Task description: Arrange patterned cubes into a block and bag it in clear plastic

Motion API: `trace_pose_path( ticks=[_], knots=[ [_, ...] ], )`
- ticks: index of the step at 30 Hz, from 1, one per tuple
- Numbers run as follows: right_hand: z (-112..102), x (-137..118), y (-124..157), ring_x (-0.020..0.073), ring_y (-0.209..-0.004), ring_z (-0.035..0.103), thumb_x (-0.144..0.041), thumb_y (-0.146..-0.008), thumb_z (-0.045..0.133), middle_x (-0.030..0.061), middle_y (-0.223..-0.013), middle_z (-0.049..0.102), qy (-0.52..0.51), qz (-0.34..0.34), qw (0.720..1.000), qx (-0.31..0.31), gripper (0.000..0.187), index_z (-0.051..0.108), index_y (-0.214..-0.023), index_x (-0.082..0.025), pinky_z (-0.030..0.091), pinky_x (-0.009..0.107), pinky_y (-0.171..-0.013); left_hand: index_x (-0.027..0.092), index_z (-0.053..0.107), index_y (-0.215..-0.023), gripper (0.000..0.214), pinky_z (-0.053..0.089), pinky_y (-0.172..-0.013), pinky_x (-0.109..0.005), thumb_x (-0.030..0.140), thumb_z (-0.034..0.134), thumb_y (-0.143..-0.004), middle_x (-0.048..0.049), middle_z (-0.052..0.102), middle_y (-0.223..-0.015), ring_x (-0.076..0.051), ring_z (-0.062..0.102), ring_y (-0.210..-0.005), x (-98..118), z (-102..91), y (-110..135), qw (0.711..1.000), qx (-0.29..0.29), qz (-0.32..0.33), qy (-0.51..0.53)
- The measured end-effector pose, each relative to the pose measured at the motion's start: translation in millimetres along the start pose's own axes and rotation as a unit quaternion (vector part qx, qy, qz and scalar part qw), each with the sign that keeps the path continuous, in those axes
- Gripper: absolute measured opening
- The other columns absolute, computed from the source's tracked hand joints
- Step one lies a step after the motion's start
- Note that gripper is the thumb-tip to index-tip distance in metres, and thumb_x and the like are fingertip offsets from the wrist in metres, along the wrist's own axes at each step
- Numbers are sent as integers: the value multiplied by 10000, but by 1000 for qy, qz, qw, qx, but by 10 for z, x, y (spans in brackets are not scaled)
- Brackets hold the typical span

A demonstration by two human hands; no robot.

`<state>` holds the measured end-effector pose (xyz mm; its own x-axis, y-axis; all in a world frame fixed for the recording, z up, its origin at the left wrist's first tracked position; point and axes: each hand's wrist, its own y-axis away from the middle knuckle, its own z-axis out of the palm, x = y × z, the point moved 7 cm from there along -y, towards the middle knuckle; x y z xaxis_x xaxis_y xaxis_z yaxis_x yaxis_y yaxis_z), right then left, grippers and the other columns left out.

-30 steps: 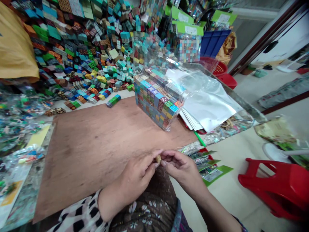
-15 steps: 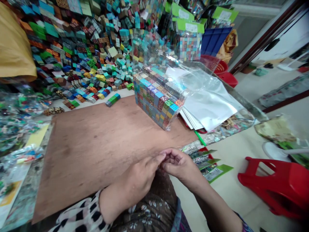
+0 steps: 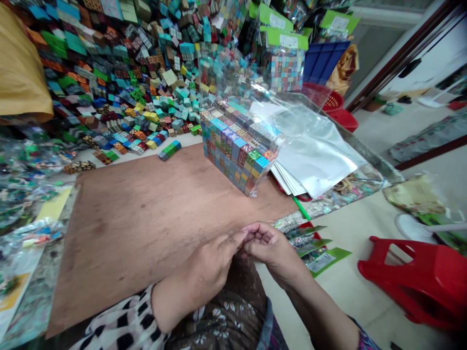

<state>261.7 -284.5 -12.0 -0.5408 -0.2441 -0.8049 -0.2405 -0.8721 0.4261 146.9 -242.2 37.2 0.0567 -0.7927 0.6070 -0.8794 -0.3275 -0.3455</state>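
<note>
My left hand (image 3: 209, 265) and my right hand (image 3: 265, 245) meet at the near edge of the brown board (image 3: 146, 214), just above my lap. Both have curled fingers, with the fingertips pressed together. Whatever lies between them, if anything, is too small or hidden to make out. Beyond the hands, a clear plastic bag packed with a block of small patterned cubes (image 3: 237, 150) stands on the board, its upper part loose and open. A short strip of green and blue cubes (image 3: 170, 150) lies at the board's far edge.
A big heap of colourful cubes (image 3: 146, 97) fills the back. White sheets (image 3: 317, 155) lie right of the bag. Packets with green headers (image 3: 328, 260) sit below the table's right edge, near a red stool (image 3: 419, 277). Plastic-bagged pieces (image 3: 29, 170) are on the left.
The view has shifted very slightly. Both hands stay together in almost the same place, and the bag of cubes has not moved.
</note>
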Motion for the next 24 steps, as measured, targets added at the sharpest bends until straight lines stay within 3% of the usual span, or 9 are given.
trace_pose_path(
  ticks=[14, 24],
  knots=[
    [30, 36, -45, 93, -566, 626, -101, -537, 757, -26, -651, 709, -24, 3, 1000, 20, 221, 698, -738, -172, 535, 214, -563, 180, 462, -1415, 528, 586, -929, -346, 15, 372, -921, -128, 700, -1196, -192, 672, -1119, -45, -45, -17, 1000, 26, -14, -3],
    [41, 96, -109, 118, -649, 664, -160, -587, 839, 0, -753, 722, -35, 6, 999, -12, 270, 697, -817, -175, 568, 277, -673, 197, 623, -1291, 449, 604, -858, -323, 44, 425, -919, -98, 759, -1084, -173, 724, -982, -193, -169, -47, 993, 92, -63, 36]
  ],
)
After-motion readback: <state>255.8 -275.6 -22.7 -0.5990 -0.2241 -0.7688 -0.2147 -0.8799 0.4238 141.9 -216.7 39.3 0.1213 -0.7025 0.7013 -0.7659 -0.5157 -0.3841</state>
